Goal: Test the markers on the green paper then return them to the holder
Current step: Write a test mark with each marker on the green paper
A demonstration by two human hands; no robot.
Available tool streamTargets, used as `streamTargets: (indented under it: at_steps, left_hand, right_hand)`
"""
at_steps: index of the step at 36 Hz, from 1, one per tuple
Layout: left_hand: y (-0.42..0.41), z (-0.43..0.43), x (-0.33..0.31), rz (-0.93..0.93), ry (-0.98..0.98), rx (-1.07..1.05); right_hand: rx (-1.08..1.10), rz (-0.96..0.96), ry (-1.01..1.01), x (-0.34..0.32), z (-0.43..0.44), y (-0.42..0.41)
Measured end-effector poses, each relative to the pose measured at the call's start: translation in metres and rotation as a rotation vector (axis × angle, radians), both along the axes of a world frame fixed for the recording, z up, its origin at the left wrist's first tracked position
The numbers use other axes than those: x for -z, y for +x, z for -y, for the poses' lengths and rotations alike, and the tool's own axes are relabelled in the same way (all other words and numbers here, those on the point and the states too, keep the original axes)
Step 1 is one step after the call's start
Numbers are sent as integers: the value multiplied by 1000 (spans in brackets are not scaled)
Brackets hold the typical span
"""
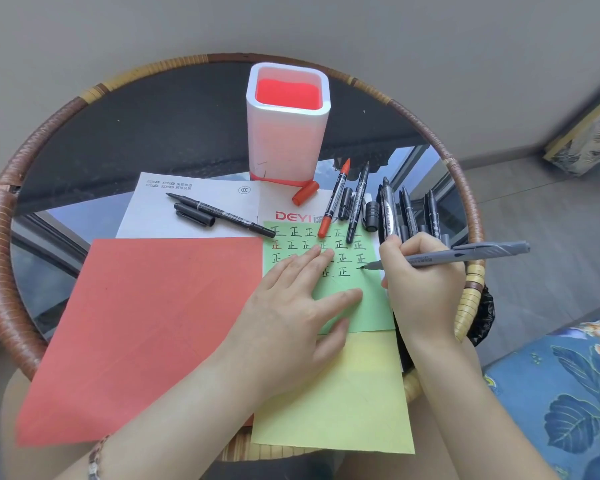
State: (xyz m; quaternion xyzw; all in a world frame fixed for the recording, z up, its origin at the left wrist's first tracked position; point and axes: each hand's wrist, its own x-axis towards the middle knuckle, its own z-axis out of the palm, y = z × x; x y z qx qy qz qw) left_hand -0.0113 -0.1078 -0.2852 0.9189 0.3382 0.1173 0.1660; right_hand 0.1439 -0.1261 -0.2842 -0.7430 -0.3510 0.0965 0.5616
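Writing: a grey marker (465, 254) is gripped in the right hand (426, 271), its tip set on the green paper (364, 306) beside rows of written characters.
Left hand (291, 306): laid flat, fingers straight, pressed on the green paper.
Holder (288, 126): stood upright at the back of the desk (49, 133).
Loose markers: a red marker (333, 202) and a black marker (219, 214) are laid uncapped between holder and green paper.
Other sheets: a red sheet (146, 323) is spread to the left, a yellow sheet (343, 393) nearer the person.

White sheet (146, 220) reads DEYI; green paper (374, 313) carries rows of 正
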Motion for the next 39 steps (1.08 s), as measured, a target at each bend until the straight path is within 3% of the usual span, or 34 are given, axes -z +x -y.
streamTargets:
  at_steps: [39]
  left_hand:
    - [0,-1,2,13,15,2]
  right_hand:
    - [-49,46,-1,1,1,-1]
